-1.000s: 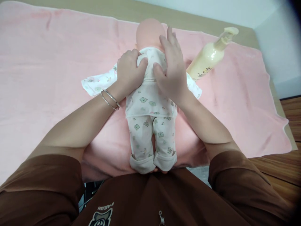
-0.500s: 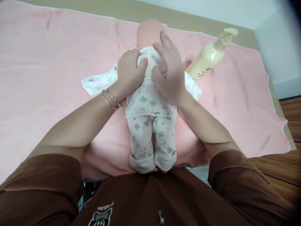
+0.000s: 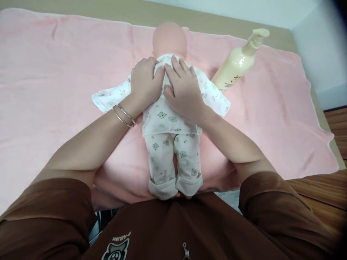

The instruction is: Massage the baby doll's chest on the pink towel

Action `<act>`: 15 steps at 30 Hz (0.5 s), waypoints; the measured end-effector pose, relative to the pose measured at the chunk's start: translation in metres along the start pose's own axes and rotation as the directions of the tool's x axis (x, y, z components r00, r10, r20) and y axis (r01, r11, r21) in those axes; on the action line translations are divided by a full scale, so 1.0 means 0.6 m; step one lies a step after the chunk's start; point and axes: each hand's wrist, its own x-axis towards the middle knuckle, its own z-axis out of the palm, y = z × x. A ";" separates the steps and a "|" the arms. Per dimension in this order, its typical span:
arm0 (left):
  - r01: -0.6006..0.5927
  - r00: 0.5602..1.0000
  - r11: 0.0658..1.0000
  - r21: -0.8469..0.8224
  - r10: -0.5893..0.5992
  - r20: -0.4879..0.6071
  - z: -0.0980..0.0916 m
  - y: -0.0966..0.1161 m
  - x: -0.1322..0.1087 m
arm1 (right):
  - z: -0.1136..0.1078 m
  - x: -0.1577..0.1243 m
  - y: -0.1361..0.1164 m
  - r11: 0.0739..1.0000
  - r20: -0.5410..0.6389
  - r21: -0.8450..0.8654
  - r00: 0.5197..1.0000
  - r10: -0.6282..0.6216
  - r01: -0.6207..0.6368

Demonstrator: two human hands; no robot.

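A baby doll (image 3: 173, 121) lies with the back of its bare head towards me, dressed in a white printed top and matching trousers with turned-up cuffs. Its sleeves spread out to both sides. My left hand (image 3: 145, 81) is curled round the doll's left shoulder and side, thumb on its back and fingertips partly hidden. Flat on the upper back, right of the middle, rests my right hand (image 3: 185, 86), its fingers spread and nothing in it. The two hands lie close together, thumbs towards each other.
A pale yellow pump bottle (image 3: 234, 65) stands beyond the doll's right sleeve. Under everything is a pink blanket (image 3: 67, 65), spread over a light wooden table (image 3: 206, 23). White wall panels border the far right, and brown wood shows at the lower right.
My right hand, raised and blurred over the doll's back before, has come down and left to lie flat on it. My left hand keeps its place on the shoulder.
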 end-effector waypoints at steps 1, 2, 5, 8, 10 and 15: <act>0.011 1.000 1.000 -0.030 -0.010 0.021 0.000 -0.001 0.002 | 0.004 0.000 -0.001 1.000 0.005 0.005 1.000 -0.010 0.010; 0.016 0.999 0.999 -0.040 -0.014 0.040 0.000 0.001 0.002 | 0.007 -0.001 -0.001 1.000 0.001 0.003 1.000 -0.025 0.025; 0.004 0.998 1.000 0.017 -0.006 0.069 -0.004 0.020 -0.007 | 0.003 -0.005 -0.001 0.998 -0.029 0.008 0.998 -0.063 0.063; -0.042 0.989 0.997 0.057 0.033 0.147 -0.009 0.059 -0.030 | -0.021 -0.006 0.003 0.991 -0.029 0.059 0.992 -0.120 0.122; -0.092 0.974 0.995 0.037 0.083 0.211 -0.011 0.091 -0.050 | -0.050 -0.005 0.009 0.984 -0.009 0.095 0.989 -0.148 0.149; -0.110 0.980 0.974 -0.199 0.140 0.143 -0.003 0.188 -0.082 | -0.145 -0.006 0.040 0.977 -0.051 0.199 0.996 -0.068 0.077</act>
